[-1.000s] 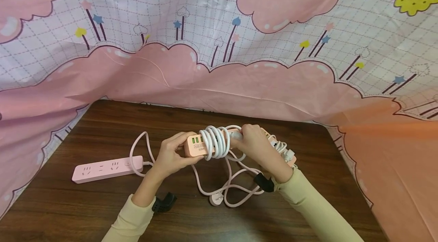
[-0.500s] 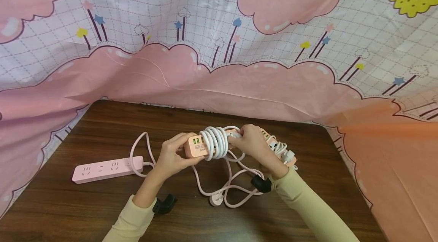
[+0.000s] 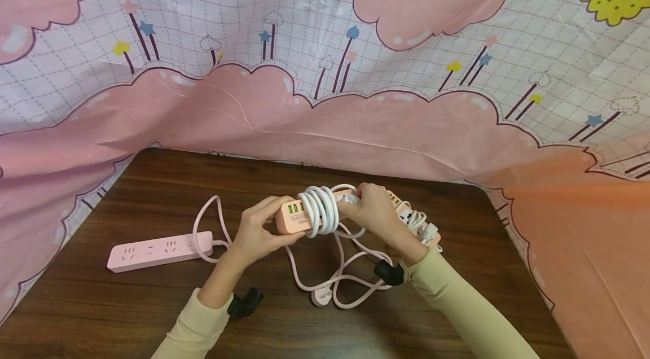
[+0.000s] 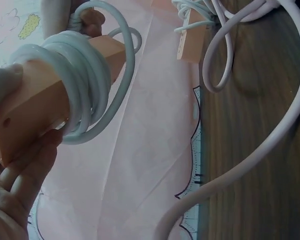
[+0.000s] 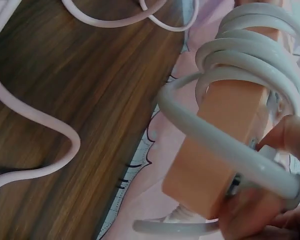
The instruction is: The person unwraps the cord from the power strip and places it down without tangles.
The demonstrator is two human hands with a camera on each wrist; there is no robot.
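Note:
A peach power strip (image 3: 291, 224) with green USB ports is held up over the table, a thick white cord (image 3: 321, 211) wound several times round its middle. My left hand (image 3: 254, 231) grips its left end, thumb on one side and fingers on the other, as the left wrist view shows too. At the other end my right hand (image 3: 374, 213) pinches the cord's white plug (image 3: 348, 199) against the strip's socket face. In the right wrist view a length of cord (image 5: 215, 142) runs from the coil to the plug (image 5: 272, 172), which the fingers partly cover.
A pink power strip (image 3: 152, 252) lies on the dark wooden table (image 3: 167, 319) at left. Its pale pink cord (image 3: 350, 305) loops across the middle to a round plug (image 3: 321, 295). Behind my right forearm lies another peach strip (image 3: 406, 215) wrapped in white cord. Patterned cloth (image 3: 325, 139) hangs behind.
The held strip has shifted very slightly to the right at its left end, and my right forearm slightly to the left. Both hands keep their hold; the things on the table have not moved.

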